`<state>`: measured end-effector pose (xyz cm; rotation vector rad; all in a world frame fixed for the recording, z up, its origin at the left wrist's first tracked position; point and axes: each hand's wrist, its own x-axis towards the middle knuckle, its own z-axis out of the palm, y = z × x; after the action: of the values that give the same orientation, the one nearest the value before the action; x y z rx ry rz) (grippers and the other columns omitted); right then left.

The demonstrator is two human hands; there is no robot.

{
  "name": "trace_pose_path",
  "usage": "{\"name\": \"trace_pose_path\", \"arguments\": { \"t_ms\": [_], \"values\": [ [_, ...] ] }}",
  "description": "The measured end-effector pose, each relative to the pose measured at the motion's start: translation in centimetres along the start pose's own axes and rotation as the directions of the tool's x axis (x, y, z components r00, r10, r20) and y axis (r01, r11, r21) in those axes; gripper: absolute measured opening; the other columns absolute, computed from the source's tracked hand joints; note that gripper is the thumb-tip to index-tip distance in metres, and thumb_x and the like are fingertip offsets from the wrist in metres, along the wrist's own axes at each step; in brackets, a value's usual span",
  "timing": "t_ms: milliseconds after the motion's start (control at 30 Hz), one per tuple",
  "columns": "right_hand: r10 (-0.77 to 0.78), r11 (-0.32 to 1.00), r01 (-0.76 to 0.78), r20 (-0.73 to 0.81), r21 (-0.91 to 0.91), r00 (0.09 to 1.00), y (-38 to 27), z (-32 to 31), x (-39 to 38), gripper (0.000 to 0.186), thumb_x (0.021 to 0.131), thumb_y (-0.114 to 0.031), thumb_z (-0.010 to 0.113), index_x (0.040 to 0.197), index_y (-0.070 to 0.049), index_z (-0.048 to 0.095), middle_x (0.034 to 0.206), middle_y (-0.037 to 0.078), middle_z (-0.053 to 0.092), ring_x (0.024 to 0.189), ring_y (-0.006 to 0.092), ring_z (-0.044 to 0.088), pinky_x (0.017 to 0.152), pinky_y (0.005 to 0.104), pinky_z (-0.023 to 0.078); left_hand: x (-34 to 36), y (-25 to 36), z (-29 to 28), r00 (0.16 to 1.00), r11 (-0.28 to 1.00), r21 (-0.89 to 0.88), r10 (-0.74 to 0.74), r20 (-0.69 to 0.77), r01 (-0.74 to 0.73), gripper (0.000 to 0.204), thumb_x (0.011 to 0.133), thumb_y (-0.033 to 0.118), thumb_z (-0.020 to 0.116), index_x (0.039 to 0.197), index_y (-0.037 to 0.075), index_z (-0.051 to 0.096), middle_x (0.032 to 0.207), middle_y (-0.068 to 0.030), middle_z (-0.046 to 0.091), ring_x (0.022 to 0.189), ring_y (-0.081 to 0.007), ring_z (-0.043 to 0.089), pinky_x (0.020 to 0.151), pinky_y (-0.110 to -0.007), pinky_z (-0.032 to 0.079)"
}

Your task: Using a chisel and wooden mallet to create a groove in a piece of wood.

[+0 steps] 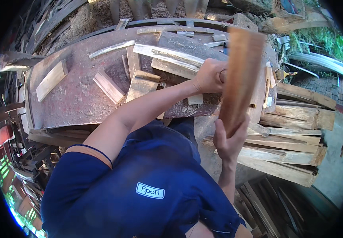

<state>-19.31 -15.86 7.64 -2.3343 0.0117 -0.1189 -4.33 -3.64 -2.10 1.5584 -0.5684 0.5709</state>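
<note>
A brown wooden board [243, 75] stands raised in front of me, slightly tilted and blurred at its upper end. My right hand [231, 139] grips its lower end, thumb on the left side and fingers on the right. My left hand [212, 76] is closed beside the board's left edge, the arm reaching across from the left. A small dark rounded bit shows at its fingers; the board hides the rest, so what it holds is unclear. Below my left hand, on the bench, lies a wooden block [143, 85] with a darker brown piece across it.
The worn reddish workbench [80, 91] carries loose wood offcuts [52, 80], a short block [108, 86] and long pale strips [169, 55]. Stacked planks [290, 117] stand to the right, near a paintbrush [285, 74]. More timber [266, 206] lies low at the right.
</note>
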Motion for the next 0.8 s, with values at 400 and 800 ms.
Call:
{"name": "trace_pose_path", "arguments": {
  "t_ms": [400,800],
  "values": [
    [0.131,0.965,-0.119,-0.037,0.234,0.991,0.9,0.6,0.5,0.073,0.083,-0.029,0.069,0.129,0.016,0.034,0.097,0.024,0.062,0.087,0.0294,0.063,0.079,0.0379,0.049,2.0,0.5,-1.3,0.985,0.985,0.012,-0.174,0.000,0.174,0.014,0.071,0.013,0.072,0.076,0.008,0.061,0.066,-0.0089,0.062,0.054,-0.0223,0.060,0.054,-0.031,0.048],
    [0.175,0.929,-0.156,-0.026,0.335,0.984,1.4,0.7,-0.4,0.065,0.085,-0.030,0.068,0.128,0.007,0.038,0.109,0.021,0.056,0.099,0.0251,0.055,0.089,0.0364,0.044,4.8,-2.7,-3.8,0.887,0.895,-0.300,-0.404,-0.224,0.331,0.016,0.085,0.010,0.065,0.074,0.004,0.055,0.057,-0.0001,0.053,0.046,-0.0061,0.049,0.042,-0.021,0.038]
  ]
}}
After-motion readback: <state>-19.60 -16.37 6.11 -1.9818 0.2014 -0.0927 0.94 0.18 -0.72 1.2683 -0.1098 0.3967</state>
